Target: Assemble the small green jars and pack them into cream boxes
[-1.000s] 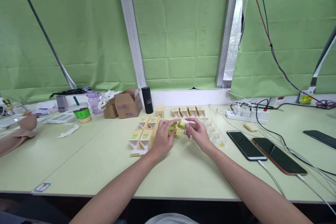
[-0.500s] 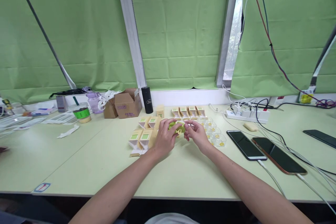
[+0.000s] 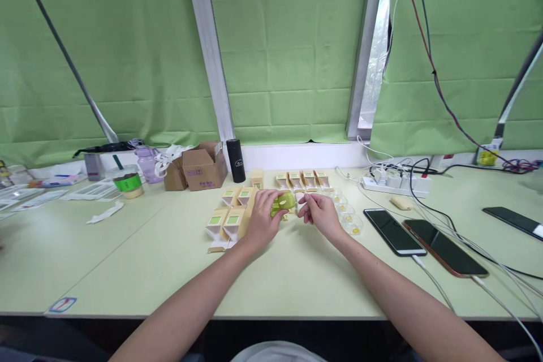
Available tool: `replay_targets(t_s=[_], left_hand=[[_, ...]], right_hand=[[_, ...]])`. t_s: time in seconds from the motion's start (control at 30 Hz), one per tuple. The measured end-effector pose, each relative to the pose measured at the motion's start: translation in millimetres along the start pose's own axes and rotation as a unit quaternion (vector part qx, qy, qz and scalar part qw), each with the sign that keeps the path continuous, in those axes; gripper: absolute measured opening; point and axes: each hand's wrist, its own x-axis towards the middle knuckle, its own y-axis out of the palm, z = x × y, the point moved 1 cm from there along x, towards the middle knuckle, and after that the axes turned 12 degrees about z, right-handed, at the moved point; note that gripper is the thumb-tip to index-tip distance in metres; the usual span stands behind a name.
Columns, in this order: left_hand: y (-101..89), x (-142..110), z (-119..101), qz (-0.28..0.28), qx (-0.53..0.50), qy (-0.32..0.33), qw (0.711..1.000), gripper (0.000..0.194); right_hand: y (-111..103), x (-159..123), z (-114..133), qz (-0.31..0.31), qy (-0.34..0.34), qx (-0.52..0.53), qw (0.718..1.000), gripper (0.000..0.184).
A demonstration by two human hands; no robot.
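My left hand is closed around a small, rounded yellow-green object with a glossy surface; its exact kind is unclear. Just to the right of it, my right hand has its thumb and forefinger pinched together, and whatever lies between them is too small to make out. Small open cream cartons with green squares stand beside my left hand. Another row of such cartons is behind both hands. Partly behind my right hand sit clear plastic cups with yellow pieces in them.
Two phones, one black with white edges and one brown-cased, lie on the right with cables. A white power strip is behind them. At the back left are a cardboard box, a black bottle and green tape.
The yellow-green object has turned in my left hand, showing its rounded side. My right hand has drawn slightly away from it to the right.
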Motion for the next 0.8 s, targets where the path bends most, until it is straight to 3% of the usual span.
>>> replay_targets(t_s=[0.13, 0.27, 0.37, 0.47, 0.6, 0.8], left_hand=[[-1.4, 4, 2, -0.027, -0.088, -0.076, 0.993, 0.034], [0.7, 8, 8, -0.049, -0.194, -0.163, 0.966, 0.038], [4.5, 12, 13, -0.047, -0.284, -0.221, 0.932, 0.05], [5.8, 15, 14, -0.041, -0.362, -0.238, 0.9, 0.059], [3.4, 17, 10, -0.037, -0.395, -0.248, 0.884, 0.059], [2.7, 16, 9, -0.048, -0.405, -0.258, 0.876, 0.06]], right_hand=[[-19, 0, 14, -0.022, 0.03, -0.124, 0.992, 0.053], [-47, -2, 30, -0.061, 0.016, -0.27, 0.961, 0.038], [-66, -12, 37, -0.065, 0.028, -0.385, 0.92, 0.005], [-79, -29, 36, -0.035, 0.02, -0.514, 0.857, 0.021], [-85, -56, 27, 0.022, -0.034, -0.634, 0.772, 0.017], [-80, -76, 13, 0.07, -0.04, -0.692, 0.717, 0.019]])
